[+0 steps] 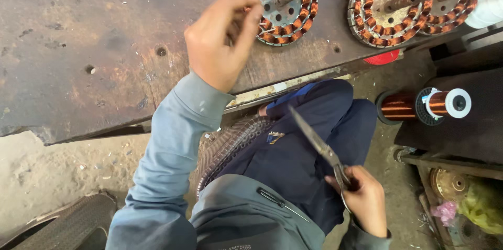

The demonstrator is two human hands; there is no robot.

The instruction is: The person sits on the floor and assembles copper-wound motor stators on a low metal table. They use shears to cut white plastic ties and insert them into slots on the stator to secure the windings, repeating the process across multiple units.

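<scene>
Here, a person in a grey-blue jacket and dark blue trousers is sitting at a rusty, scarred metal tabletop (pixel 94 45) that is showing a scatter of drilled holes and is taking up the upper left of the view. Below its edge, a dusty concrete floor (pixel 42 171) is lying littered with small scraps.

The left hand (pixel 220 45) is reaching over the tabletop, its fingers pinched together in a clenched grip just beside the nearest stator (pixel 283 6), a round steel core ringed with copper windings and standing on a shaft; what the fingers are pinching is too small to tell. The right hand (pixel 364 200) is resting low over the lap, its grip closed around the handles of a pair of scissors (pixel 319 145), whose blades are pointing up and to the left.

At least three more copper-wound stators (pixel 387 11) are crowding the tabletop's far right corner, overlapping one another. Two spools of copper wire (pixel 424 106) are lying on their sides on a dark stand at the right. Under them, a low shelf (pixel 461 197) is holding a metal part and crumpled yellow and pink bags.
</scene>
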